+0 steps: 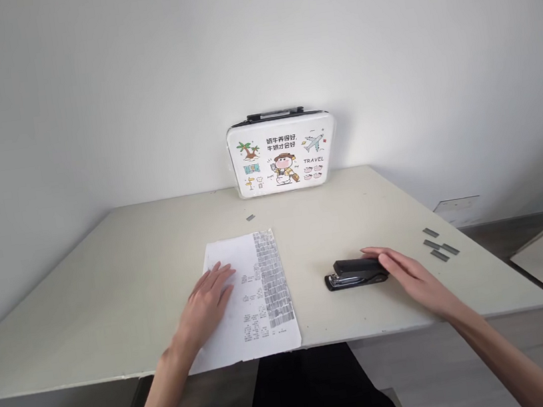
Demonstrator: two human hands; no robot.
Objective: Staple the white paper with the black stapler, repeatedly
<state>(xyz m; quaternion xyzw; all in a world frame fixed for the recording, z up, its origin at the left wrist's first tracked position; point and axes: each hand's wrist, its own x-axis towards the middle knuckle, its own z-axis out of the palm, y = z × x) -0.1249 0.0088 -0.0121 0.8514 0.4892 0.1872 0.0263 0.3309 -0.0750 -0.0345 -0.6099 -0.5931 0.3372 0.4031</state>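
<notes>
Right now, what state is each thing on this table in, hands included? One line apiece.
Left hand: open, resting on the paper.
Paper: flat, printed side up.
Right hand: closed around the stapler's rear end.
Stapler: on the table, top arm raised at the front.
Case: upright, apparently closed.
Four grey strips: lying grouped at the right.
Single grey strip: lying apart, before the case.

Perhaps an office, desk (89,310), stapler (361,268), papers (253,307)

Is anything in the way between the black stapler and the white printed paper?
Nothing visible is: only pale tabletop lies between the black stapler, held at its back end by the right hand, and the white printed paper under the left hand.
</notes>
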